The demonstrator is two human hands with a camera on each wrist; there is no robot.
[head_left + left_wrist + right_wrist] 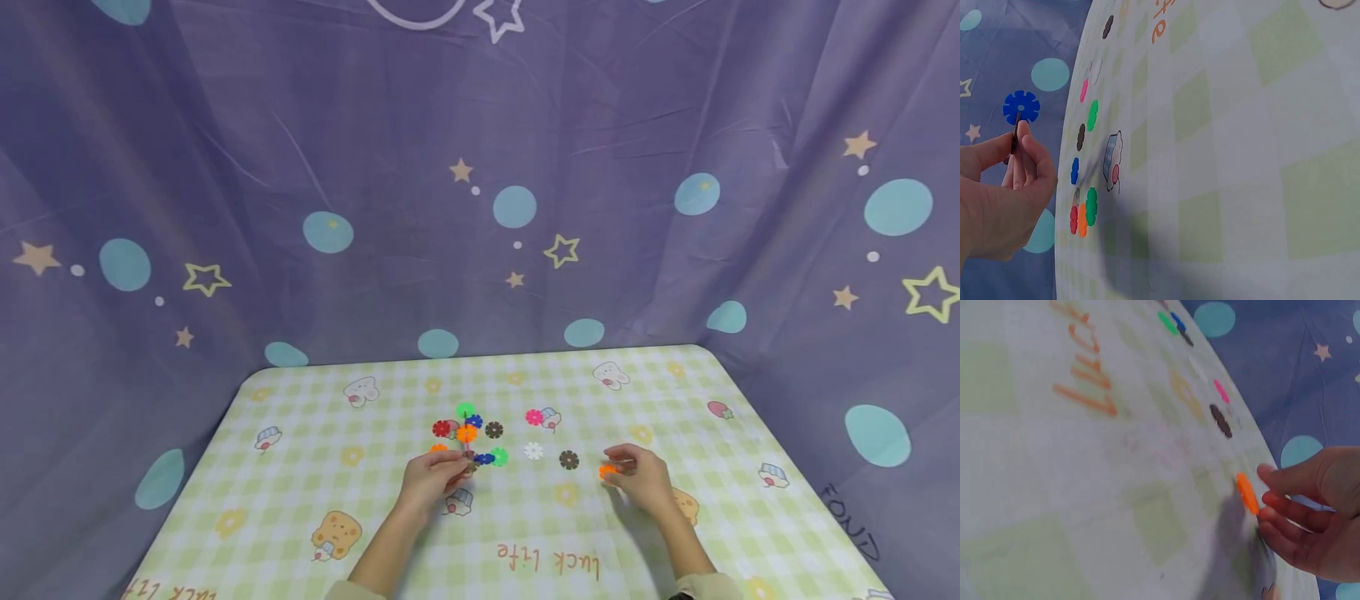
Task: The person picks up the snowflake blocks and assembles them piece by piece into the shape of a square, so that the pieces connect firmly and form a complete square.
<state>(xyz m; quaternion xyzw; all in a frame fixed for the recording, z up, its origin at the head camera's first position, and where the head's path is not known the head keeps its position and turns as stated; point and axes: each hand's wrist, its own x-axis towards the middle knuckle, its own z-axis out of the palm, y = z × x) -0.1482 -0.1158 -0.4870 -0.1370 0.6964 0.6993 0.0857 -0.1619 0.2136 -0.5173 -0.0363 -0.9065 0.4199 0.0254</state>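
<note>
My left hand (433, 481) pinches a dark brown notched disc (1015, 136), seen edge-on between thumb and fingers in the left wrist view. A blue notched disc (1021, 107) is joined to its upper edge, clear of the fingers. Over on the right, my right hand (640, 477) is by an orange notched disc (1247, 493). Its thumb and fingers (1279, 506) are spread apart beside that disc, which the fingertips partly cover in the head view. Whether they touch it is hard to see.
Between the hands lie a brown disc (569, 460), a white disc (533, 451) and a pink disc (534, 417). More coloured discs, such as a red one (441, 428), cluster beyond the left hand. A checked cloth (285, 467) covers the table, with a purple curtain (420, 283) behind.
</note>
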